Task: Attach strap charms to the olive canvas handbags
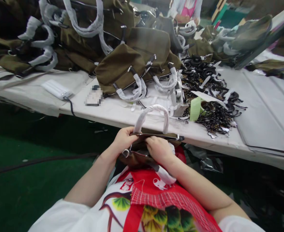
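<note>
An olive-brown bag with a white-wrapped handle rests against my body at the table's front edge. My left hand grips the bag's upper edge at its left, near a metal ring. My right hand has its fingertips curled at the bag's zipped opening, right of my left hand; the fingertips are partly hidden. A second wrapped handle hangs down over the red apron.
Olive bags are piled on the white table. Black straps and a green tape roll lie at the right. A white cabled device lies left. Across the table is another person.
</note>
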`<state>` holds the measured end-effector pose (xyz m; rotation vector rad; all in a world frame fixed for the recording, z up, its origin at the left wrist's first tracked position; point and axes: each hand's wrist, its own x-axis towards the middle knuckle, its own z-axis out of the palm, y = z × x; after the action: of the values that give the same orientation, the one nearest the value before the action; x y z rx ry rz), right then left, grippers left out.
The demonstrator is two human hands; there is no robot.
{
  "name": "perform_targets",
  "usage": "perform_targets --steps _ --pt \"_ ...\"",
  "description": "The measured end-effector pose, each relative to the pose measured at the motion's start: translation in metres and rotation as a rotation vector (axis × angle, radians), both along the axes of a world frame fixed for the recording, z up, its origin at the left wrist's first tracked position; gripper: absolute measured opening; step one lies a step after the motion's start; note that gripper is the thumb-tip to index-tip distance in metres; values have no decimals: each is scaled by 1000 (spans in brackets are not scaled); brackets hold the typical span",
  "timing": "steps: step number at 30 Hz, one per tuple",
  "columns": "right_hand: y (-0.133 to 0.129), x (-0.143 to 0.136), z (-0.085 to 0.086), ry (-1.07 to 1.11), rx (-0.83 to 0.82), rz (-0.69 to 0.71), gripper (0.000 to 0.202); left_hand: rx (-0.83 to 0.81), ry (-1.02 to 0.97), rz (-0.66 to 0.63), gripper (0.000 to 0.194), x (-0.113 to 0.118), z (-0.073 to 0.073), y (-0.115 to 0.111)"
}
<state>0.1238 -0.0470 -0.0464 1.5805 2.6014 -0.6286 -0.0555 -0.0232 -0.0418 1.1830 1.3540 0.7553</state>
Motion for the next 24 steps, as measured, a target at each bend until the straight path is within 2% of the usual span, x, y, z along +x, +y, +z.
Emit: perform_targets --steps 3,6,10,14,19,22,24 --pt "-2 -4 -5 100 3 139 30 -16 -36 -11 28 1 0 -3" --pt "-1 -7 -10 65 0 148 26 -7 -47 -18 29 1 -3 -5" --pt "-2 -7 -13 22 29 226 24 26 1 -12 30 -3 -6 -5" --pt "-3 -6 -16 43 63 266 23 1 23 -28 38 -7 -7 -3" --pt "-3 -6 -18 39 55 266 23 -9 38 -60 37 -11 -13 0" --pt "-3 -5 -13 70 20 250 21 86 131 -121 24 -12 -15 1" --pt "-4 -2 -10 140 -49 168 16 172 217 -175 16 -12 -15 0"
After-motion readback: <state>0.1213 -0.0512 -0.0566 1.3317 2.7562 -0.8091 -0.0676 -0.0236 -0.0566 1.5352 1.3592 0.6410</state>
